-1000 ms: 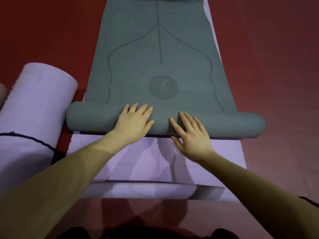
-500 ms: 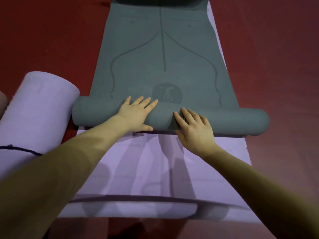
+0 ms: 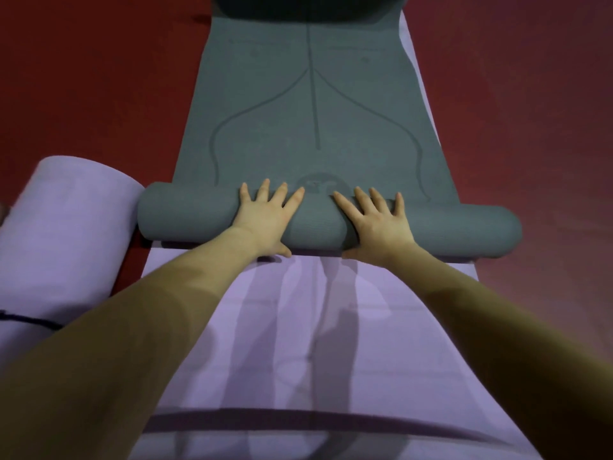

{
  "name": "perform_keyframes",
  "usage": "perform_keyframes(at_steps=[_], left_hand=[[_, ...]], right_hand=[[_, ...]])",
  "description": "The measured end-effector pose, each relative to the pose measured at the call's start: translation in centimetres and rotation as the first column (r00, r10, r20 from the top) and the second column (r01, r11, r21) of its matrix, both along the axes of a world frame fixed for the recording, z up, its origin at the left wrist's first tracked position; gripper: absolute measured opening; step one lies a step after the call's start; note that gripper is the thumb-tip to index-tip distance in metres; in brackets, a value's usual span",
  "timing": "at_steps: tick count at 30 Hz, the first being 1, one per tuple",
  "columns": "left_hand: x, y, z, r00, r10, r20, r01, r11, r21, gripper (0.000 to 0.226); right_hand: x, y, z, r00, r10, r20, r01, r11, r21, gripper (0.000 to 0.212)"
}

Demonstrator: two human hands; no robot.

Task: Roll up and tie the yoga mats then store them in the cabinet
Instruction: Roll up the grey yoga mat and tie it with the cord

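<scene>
Red floor [image 3: 99,78] — flat lilac mat [image 3: 331,310], rolled lilac mat [image 3: 66,234] beside it

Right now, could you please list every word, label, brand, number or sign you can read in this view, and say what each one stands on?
No readable words or numbers anywhere.
Round emblem on the grey mat: a figure-like sign, half hidden by the roll, no letters legible.
Alignment lines on the grey mat: a straight centre line and curves, no text.
Purple mat underneath: faint lines only, nothing to read.
Rolled purple mat: no label shows, just a dark cord.
</scene>
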State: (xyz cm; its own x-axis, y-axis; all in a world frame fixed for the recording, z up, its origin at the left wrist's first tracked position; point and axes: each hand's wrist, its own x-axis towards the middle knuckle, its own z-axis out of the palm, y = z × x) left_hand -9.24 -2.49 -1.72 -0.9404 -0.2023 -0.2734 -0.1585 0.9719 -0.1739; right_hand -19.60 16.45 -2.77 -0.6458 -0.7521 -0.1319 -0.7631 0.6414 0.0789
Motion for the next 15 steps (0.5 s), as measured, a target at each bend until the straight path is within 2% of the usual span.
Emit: perform_keyframes(at_steps=[5, 8, 15], left_hand=[[0.5, -0.2, -0.4, 0.996, -0.055, -0.064, 0.052, 0.998, -0.043, 0.112], [0.8, 0.0, -0.4, 0.993, -0.072, -0.094, 0.066, 0.996, -0.067, 0.107], [3.3, 1.9, 0.0, 0.99, -0.094, -0.102, 0.092, 0.995, -0.026, 0.104]], right_hand=[[0.1, 0.7, -0.4, 0.995, 0.064, -0.078, -0.064, 0.998, 0.005, 0.112], [0.3, 0.9, -0.8, 0.979, 0.108, -0.173, -0.121, 0.99, -0.066, 0.111], [2.6, 3.3, -0.6, 0.969, 0.127, -0.213, -0.172, 0.963, -0.21, 0.111]])
